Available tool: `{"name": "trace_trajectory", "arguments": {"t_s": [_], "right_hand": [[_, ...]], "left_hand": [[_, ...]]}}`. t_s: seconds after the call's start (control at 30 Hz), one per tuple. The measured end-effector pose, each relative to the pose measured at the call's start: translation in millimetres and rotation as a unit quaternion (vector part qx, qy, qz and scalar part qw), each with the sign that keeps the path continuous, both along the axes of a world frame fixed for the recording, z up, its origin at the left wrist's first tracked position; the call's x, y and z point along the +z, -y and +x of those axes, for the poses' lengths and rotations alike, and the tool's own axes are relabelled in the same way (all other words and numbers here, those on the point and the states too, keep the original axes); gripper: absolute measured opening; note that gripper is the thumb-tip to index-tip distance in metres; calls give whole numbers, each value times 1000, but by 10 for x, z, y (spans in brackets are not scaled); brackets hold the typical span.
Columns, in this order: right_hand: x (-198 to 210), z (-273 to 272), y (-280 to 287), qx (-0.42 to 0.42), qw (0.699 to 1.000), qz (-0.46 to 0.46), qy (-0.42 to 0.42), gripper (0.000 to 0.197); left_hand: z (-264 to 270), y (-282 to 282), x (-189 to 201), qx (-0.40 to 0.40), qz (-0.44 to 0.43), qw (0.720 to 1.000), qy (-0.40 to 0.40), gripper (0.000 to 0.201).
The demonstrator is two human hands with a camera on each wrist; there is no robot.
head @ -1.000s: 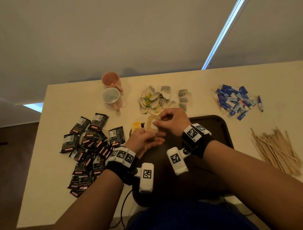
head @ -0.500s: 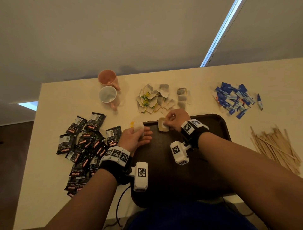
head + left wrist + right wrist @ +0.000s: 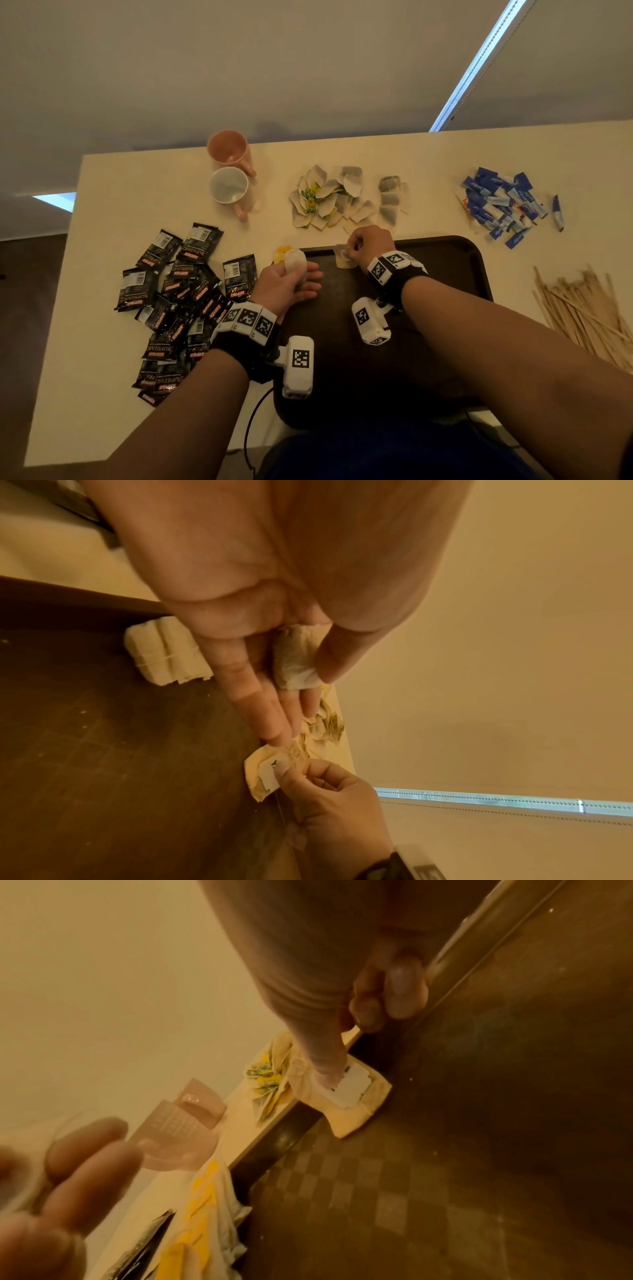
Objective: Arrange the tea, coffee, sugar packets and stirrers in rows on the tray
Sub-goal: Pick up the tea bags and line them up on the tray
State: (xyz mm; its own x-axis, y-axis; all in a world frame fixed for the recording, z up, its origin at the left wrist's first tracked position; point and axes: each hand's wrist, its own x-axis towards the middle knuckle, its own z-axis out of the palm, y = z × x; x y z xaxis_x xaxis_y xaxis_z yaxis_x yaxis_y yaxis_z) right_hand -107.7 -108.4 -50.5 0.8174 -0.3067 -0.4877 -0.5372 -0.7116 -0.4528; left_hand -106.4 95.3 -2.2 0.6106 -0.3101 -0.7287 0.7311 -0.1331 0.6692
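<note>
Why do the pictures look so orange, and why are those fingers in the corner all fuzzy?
Both wrist views have a warm, dim yellow-orange cast; in the right wrist view the left hand sits so close to the lens that it blurs, while the tea bag looks sharper; the head view bends the table edges.

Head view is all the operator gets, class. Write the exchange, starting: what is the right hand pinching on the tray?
Observer: The right wrist view shows the right hand pinching a white paper tag on the flat tea bag lying on the tray.
Operator: What's behind the left hand?
Observer: The left wrist view shows a stack of tea bags just inside the tray's rim.
Operator: How is the left hand's bag held?
Observer: The left hand holds the second tea bag between thumb and straight fingers.
</note>
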Motion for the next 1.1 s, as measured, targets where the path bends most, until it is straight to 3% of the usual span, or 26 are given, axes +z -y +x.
{"name": "trace_trajectory", "arguments": {"t_s": [0.37,0.47,0.57,0.63,0.73,0.9,1.1], "right_hand": [[5,-117,210,-49,998,11,27,29],[137,-171,198,-38,996,2,79,22],[359,-202,84,-12,985,99,140,19],[484,-212,9,33,975,173,137,20],[546,-219,-46,84,968,207,115,19],[531,-253,-37,12,956,264,125,9],[582,-326,148,-84,944,297,115,11]], "left_hand": [[-29,111,-3,-71,26,997,32,22],[-34,140,9,-88,30,995,40,22],[-40,179,23,-91,19,995,41,21],[-43,213,33,-96,15,995,38,22],[-52,246,48,-117,13,992,39,20],[-74,281,25,-156,11,987,35,17],[-9,160,-49,-193,102,974,55,18]]}}
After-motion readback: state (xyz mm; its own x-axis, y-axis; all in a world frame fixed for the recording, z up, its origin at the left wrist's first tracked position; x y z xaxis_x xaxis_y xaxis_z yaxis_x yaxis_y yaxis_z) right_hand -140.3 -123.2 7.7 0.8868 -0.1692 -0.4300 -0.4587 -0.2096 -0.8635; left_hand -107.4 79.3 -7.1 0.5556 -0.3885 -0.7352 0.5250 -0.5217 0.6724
